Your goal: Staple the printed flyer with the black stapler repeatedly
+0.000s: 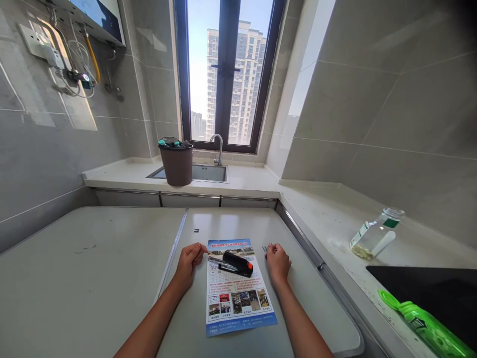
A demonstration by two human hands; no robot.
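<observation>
A printed flyer (238, 311) with photos and a blue lower border lies flat on the table. On it rests a black stapler (236, 262) with an orange-red button, its metal staple channel extending out toward the left. My left hand (191, 258) is closed beside the flyer's upper left edge; its fingertips reach the paper, and whether they pinch anything is hidden. To the right of the flyer, my right hand (278, 259) pinches a small thin staple strip (264, 248). Small grey staple strips (196, 230) lie on the table beyond the flyer.
The pale table (112, 258) abuts a white counter (249, 174). At the back, a brown bucket (178, 166) stands by the sink (210, 173) and faucet (219, 149). To the right are a glass jar (380, 233), a green bottle (428, 323) and a black cooktop (439, 288).
</observation>
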